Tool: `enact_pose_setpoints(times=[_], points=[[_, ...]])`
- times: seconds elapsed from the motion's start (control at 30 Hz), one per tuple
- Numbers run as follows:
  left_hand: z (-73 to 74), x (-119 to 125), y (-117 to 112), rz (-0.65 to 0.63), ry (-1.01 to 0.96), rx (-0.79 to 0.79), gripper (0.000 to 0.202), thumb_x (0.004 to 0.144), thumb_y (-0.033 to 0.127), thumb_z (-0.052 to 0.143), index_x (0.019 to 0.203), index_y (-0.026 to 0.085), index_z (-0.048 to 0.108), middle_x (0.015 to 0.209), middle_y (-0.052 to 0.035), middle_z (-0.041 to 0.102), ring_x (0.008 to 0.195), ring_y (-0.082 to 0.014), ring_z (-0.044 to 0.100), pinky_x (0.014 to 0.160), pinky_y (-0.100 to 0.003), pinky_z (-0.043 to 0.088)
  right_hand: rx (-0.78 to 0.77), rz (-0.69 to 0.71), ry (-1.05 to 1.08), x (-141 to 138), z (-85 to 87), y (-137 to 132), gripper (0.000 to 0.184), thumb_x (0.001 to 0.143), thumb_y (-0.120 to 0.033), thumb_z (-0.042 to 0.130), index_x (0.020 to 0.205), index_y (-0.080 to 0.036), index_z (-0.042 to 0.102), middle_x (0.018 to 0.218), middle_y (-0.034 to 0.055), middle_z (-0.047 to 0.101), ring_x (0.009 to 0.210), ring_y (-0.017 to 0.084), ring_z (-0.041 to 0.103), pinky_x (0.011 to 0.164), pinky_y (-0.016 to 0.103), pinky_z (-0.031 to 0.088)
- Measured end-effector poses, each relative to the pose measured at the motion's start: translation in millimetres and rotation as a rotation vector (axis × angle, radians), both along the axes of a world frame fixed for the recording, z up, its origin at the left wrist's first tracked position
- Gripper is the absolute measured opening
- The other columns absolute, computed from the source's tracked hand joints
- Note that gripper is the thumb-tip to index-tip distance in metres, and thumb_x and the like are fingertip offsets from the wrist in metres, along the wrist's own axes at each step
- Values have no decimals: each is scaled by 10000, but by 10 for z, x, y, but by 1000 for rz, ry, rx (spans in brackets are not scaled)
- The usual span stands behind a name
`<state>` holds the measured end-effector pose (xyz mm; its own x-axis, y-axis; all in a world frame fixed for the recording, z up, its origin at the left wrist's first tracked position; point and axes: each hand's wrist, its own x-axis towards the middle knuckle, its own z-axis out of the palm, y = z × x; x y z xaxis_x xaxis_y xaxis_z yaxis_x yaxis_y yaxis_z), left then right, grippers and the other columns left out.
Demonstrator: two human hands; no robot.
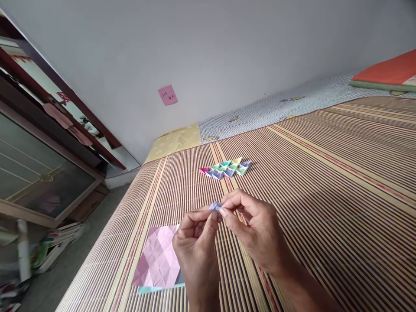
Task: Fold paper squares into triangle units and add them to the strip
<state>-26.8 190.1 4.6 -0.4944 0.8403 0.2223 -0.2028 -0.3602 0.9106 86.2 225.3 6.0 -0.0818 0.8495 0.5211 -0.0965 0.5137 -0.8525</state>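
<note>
Between my two hands is a small folded piece of lavender paper (216, 206). My left hand (198, 238) pinches its lower left side with thumb and fingertips. From the right, my right hand (251, 225) grips its other edge between thumb and index finger. The fingertips cover part of the paper, so its full shape is hidden. Beyond my hands, several small folded paper pieces (225, 168) in pink, green, blue, yellow and lavender lie grouped in rows. A creased pink paper sheet (157, 258) lies beside my left hand, on top of a turquoise sheet (147, 289).
A striped bamboo mat (308, 195) covers the bed. Patterned cloth (247, 117) runs along the wall, where a pink note (167, 95) is stuck. Folded red bedding (386, 69) is at the far right. Past the bed's left edge are a glass-panelled cabinet (48, 173) and floor.
</note>
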Motion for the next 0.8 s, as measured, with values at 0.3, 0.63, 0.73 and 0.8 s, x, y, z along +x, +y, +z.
enact_pose_setpoints(times=[0.3, 0.63, 0.73, 0.8], points=[[14, 5, 31, -130, -124, -82, 181, 824, 274, 836, 964, 191, 758, 817, -10, 729, 797, -123, 697, 798, -226, 570, 11, -40, 38, 17, -5, 19, 99, 903, -156, 638, 815, -196, 655, 874, 42, 710, 835, 188, 715, 739, 324, 596], [25, 3, 16, -192, -68, -43, 124, 868, 273, 773, 791, 176, 765, 725, -13, 661, 702, -125, 597, 732, -243, 537, 24, -76, 12, -2, -28, 5, 96, 894, -149, 645, 808, -190, 657, 884, 41, 714, 768, 170, 717, 691, 307, 602], [14, -3, 10, -205, -43, -31, 104, 891, 269, 755, 836, 182, 766, 749, -9, 665, 728, -122, 601, 751, -231, 528, 31, -71, 33, -1, -25, 7, 96, 900, -147, 646, 815, -192, 653, 875, 36, 711, 769, 166, 717, 683, 297, 603], [13, -2, 15, -235, -50, -32, 103, 898, 280, 751, 852, 188, 760, 749, -3, 660, 737, -122, 604, 765, -234, 529, 41, -75, 40, 1, -8, 4, 107, 902, -143, 646, 808, -194, 649, 840, 29, 707, 781, 169, 718, 691, 295, 603]])
